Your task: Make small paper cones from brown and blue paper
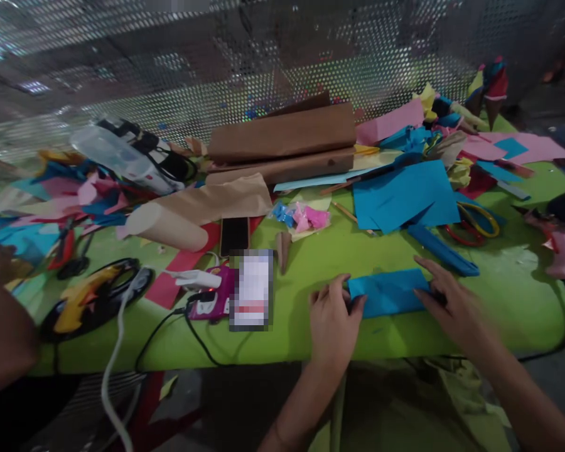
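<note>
A blue paper strip [390, 293], looking folded, is held near the table's front edge. My left hand [334, 314] pinches its left end between thumb and fingers. At the other end, my right hand [445, 295] grips the strip with the thumb on top and the index finger stretched out. Just beyond lies a rolled blue paper piece [445, 251]. Larger blue sheets [400, 194] rest behind it, beside scissors [475, 223] with red and yellow handles. A small brown paper cone [283, 251] stands left of my hands.
Left of my hands are a blurred-out phone [252, 292], a magenta power strip [216, 292] with cables and a dark phone [235, 235]. A pink glue gun [562, 245] sits right. Brown paper [282, 135] and coloured scraps line the back. Another person's arm [4, 314] enters at left.
</note>
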### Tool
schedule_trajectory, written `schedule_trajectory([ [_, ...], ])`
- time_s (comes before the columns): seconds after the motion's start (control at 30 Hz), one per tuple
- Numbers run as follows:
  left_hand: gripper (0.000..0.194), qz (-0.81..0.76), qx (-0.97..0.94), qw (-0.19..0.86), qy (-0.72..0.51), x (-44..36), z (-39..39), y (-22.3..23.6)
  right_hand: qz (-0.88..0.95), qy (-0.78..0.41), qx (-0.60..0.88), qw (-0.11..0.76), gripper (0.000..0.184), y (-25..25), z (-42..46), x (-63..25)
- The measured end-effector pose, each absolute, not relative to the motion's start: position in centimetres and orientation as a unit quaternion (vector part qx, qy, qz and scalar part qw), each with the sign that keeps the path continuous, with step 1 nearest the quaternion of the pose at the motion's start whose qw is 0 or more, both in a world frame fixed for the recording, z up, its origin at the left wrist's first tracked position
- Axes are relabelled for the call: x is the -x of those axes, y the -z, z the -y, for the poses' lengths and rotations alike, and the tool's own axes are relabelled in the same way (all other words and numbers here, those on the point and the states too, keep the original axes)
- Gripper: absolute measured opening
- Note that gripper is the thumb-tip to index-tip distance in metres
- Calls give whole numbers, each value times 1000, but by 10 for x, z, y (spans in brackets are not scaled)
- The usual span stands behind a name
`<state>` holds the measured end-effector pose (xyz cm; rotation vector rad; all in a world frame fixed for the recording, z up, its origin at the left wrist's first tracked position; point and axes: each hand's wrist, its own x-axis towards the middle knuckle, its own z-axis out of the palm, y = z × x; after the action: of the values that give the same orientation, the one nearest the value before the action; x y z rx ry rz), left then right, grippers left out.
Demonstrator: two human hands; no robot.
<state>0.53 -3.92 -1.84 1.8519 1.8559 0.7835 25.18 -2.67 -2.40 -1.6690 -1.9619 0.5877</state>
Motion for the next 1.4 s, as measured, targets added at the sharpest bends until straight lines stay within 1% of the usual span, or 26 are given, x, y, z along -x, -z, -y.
schedule_trajectory([
  [0.03,40,-667,-659,208,-277,-6,39,17,727,-213,603,250,46,24,27,-253],
  [0.17,36,-678,-652,220,-258,-7,36,15,764,-192,558,262,25,28,26,-257],
  [0.23,35,-679,-655,214,-253,-8,34,14,774,-198,544,257,23,30,26,-259],
  [0.47,30,-681,-667,159,-257,-11,34,11,768,-228,555,223,30,32,28,-263],
  [0.57,28,-677,-673,146,-261,-12,34,9,764,-230,560,222,32,33,28,-264],
  [0.83,14,-666,-686,151,-251,-8,33,10,758,-221,561,248,31,30,26,-259],
  [1.07,10,-652,-700,146,-254,-7,31,8,746,-241,577,229,32,28,28,-258],
  [1.4,7,-656,-700,141,-243,-7,32,8,748,-232,577,231,31,28,28,-257],
])
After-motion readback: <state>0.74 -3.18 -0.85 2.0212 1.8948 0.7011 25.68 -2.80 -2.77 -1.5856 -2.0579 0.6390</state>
